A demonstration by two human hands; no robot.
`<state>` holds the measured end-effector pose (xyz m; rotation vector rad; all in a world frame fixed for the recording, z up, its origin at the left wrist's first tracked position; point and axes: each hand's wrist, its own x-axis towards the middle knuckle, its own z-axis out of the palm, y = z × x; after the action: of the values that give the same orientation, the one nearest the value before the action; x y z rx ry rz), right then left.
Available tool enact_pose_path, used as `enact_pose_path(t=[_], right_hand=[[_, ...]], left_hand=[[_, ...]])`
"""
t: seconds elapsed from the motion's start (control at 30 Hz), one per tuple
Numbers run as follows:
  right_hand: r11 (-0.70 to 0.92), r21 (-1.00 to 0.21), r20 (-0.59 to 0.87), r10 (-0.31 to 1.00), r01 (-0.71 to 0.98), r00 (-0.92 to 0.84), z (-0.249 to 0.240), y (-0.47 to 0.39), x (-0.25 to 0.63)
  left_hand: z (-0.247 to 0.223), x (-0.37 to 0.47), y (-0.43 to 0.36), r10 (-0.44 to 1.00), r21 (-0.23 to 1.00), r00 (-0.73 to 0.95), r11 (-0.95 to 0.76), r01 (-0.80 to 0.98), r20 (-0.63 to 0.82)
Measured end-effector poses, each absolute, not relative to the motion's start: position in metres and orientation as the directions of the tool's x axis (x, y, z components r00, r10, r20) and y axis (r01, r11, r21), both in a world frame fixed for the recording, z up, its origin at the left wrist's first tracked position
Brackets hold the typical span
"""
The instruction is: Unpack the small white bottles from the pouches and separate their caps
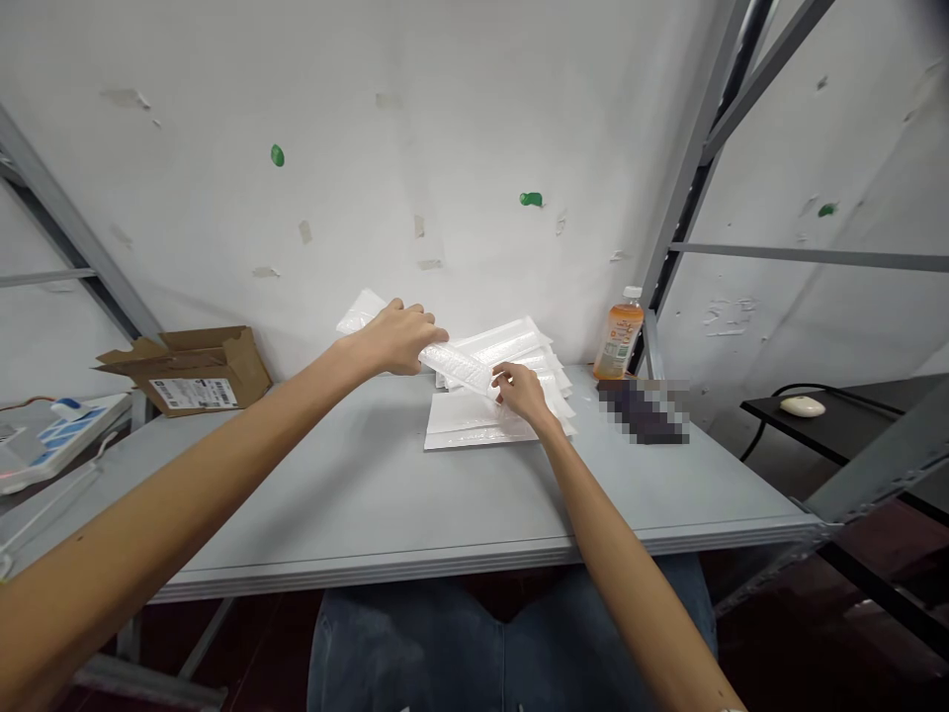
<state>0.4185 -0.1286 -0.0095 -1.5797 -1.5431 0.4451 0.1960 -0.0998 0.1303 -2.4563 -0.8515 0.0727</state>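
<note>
A white bubble mailer [461, 366] stretches between my two hands, raised above the table and sloping down to the right. My left hand [402, 336] is closed over its upper left part, fingers pointing away, and one end sticks out beyond the knuckles. At the lower right end, my right hand [522, 390] has its fingers pinched on the mailer's edge. Beneath and behind it lies a fanned pile of white bubble mailers [452, 437], spread toward the wall. My right wrist passes over the pile's right side and hides part of it.
On the grey table [356, 494], an opened cardboard box [248, 371] with a label stands at the left. An orange drink bottle [619, 336] is at the back right, beside a pixelated dark object [645, 411]. Metal posts [686, 188] frame both sides. A white mouse [802, 406] rests on a black shelf.
</note>
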Motion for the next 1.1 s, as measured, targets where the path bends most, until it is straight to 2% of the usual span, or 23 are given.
enact_pose_path(t=[0.43,0.67,0.9,1.1], right_hand=[[0.122,-0.782,0.254,0.958,0.611,0.133,-0.006,-0.130,0.421],[0.191,-0.837,0.162,0.982,0.513,-0.100,0.001,-0.138,0.428],[0.182,-0.678,0.207,0.977,0.712,-0.052,-0.004,-0.136,0.415],[0.192,-0.635,0.292,0.956,0.749,0.002,-0.004,-0.136,0.415]], left_hand=[[0.121,0.184,-0.091,0.601,-0.464,0.789,-0.668,0.582,0.124],[0.105,0.168,-0.086,0.600,-0.436,0.784,-0.669,0.602,0.162],[0.058,0.140,-0.078,0.632,-0.279,0.730,-0.675,0.684,0.261],[-0.002,0.112,-0.074,0.670,-0.112,0.659,-0.667,0.737,0.342]])
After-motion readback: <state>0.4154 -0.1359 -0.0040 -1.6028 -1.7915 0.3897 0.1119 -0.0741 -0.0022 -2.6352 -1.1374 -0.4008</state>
